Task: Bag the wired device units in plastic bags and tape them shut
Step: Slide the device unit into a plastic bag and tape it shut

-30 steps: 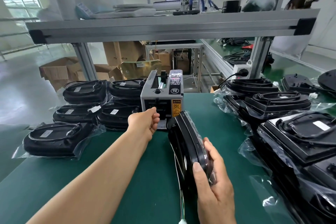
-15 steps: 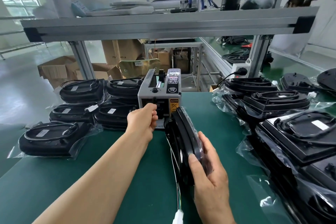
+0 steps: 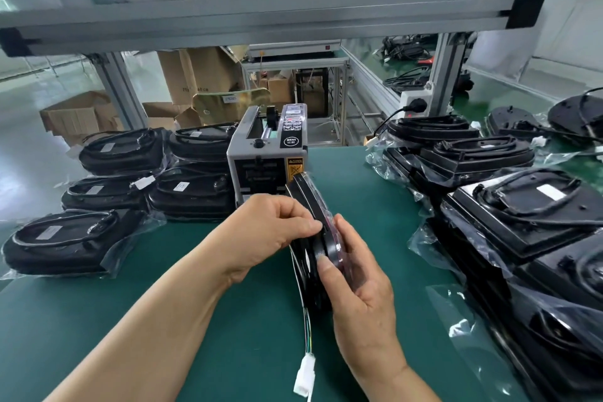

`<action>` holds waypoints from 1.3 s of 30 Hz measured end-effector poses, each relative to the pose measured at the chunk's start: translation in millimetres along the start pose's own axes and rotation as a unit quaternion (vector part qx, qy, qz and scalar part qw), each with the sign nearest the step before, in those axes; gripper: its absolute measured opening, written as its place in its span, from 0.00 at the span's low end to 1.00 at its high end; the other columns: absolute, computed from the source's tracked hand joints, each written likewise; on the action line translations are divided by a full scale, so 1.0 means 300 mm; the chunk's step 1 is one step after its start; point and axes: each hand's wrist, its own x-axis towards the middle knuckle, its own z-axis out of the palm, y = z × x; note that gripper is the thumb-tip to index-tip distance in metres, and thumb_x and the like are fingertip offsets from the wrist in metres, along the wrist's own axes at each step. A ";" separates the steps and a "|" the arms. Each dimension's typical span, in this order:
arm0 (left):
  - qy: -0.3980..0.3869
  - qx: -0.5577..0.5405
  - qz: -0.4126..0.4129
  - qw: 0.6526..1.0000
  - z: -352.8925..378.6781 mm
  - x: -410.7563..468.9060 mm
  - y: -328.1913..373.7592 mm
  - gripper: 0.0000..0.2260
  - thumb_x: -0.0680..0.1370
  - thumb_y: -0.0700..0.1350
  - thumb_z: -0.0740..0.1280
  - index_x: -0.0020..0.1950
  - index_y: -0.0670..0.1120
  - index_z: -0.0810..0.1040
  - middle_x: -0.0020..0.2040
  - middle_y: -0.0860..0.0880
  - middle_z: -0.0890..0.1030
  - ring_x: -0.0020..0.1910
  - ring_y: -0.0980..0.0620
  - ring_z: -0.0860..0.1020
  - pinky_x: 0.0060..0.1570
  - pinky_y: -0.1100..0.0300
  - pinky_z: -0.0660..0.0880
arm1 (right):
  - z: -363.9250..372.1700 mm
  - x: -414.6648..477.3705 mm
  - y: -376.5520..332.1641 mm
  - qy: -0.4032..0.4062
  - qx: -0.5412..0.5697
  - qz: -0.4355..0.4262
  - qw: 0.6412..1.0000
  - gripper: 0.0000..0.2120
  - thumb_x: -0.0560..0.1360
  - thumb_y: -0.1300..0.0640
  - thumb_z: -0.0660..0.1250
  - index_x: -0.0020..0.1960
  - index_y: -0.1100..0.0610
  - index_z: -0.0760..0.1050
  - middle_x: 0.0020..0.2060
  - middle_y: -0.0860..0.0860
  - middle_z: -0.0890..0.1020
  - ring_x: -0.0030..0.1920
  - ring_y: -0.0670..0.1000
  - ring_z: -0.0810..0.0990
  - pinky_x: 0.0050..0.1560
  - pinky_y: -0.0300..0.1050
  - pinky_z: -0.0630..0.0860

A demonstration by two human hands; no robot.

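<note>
While the bagged unit point(image 3: 306, 199) is held on edge over the green table point(image 3: 228, 320), just in front of the tape dispenser point(image 3: 264, 160), the right hand point(image 3: 362, 297) grips its near side and the left hand point(image 3: 267, 232) pinches its top edge with curled fingers. The dispenser's yellow sticker point(image 3: 294, 161) reads "CAUTION" and its round black sticker point(image 3: 290, 141) reads "SEMI". A white plug point(image 3: 305, 375) ends the unit's thin wires.

1. Tape dispenser point(image 3: 261, 170): the yellow label point(image 3: 294, 169) on its front reads "CAUTION".
2. Its black top panel carries a round mark point(image 3: 289, 141) reading "SEMI".
3. Cardboard box point(image 3: 195, 75) behind the worktop: "40 CM", with the rest blurred.
4. The white stickers on the bagged units point(image 3: 120, 150) are too small to read.
</note>
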 end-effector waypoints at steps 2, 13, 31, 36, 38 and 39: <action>-0.004 0.014 -0.003 1.000 -0.003 0.023 0.001 0.06 0.74 0.42 0.74 0.40 0.41 0.81 0.30 0.54 0.79 0.26 0.62 0.71 0.30 0.73 0.67 | 0.001 0.000 0.001 0.000 0.003 -0.001 1.000 0.28 0.71 0.49 0.70 0.71 0.47 0.73 0.67 0.43 0.79 0.69 0.45 0.75 0.72 0.54 0.68; -0.025 0.015 -0.003 1.000 -0.007 0.051 0.012 0.06 0.73 0.40 0.75 0.37 0.44 0.82 0.29 0.57 0.81 0.25 0.66 0.74 0.29 0.77 0.67 | 0.007 0.001 0.007 -0.010 -0.005 -0.014 1.000 0.30 0.72 0.46 0.69 0.72 0.48 0.71 0.68 0.43 0.77 0.71 0.45 0.73 0.73 0.54 0.68; 0.137 0.030 0.013 0.990 0.055 0.047 -0.054 0.10 0.70 0.47 0.78 0.44 0.48 0.78 0.30 0.57 0.74 0.27 0.62 0.71 0.31 0.68 0.71 | 0.008 -0.001 -0.001 -0.013 -0.004 -0.018 1.000 0.28 0.72 0.47 0.68 0.71 0.46 0.71 0.67 0.41 0.78 0.70 0.44 0.74 0.72 0.53 0.69; 0.194 -0.104 -0.001 0.975 0.097 0.045 -0.080 0.07 0.73 0.45 0.76 0.43 0.46 0.79 0.35 0.50 0.80 0.31 0.60 0.77 0.32 0.70 0.74 | 0.010 -0.003 0.000 -0.019 -0.018 -0.008 1.000 0.28 0.72 0.47 0.68 0.72 0.44 0.70 0.69 0.42 0.77 0.71 0.45 0.73 0.73 0.55 0.67; 0.191 -0.104 0.007 0.976 0.103 0.037 -0.089 0.07 0.73 0.46 0.76 0.46 0.48 0.80 0.37 0.50 0.78 0.34 0.59 0.77 0.35 0.69 0.74 | 0.008 -0.004 -0.002 -0.017 -0.010 -0.005 1.000 0.28 0.72 0.47 0.68 0.72 0.45 0.70 0.68 0.41 0.77 0.71 0.45 0.73 0.73 0.55 0.67; 0.179 -0.106 0.011 0.978 0.105 0.032 -0.095 0.07 0.73 0.46 0.76 0.48 0.50 0.80 0.38 0.50 0.77 0.35 0.58 0.76 0.37 0.68 0.75 | 0.007 -0.003 -0.002 -0.015 -0.004 -0.003 1.000 0.28 0.73 0.48 0.69 0.72 0.46 0.70 0.68 0.41 0.77 0.71 0.44 0.73 0.73 0.54 0.67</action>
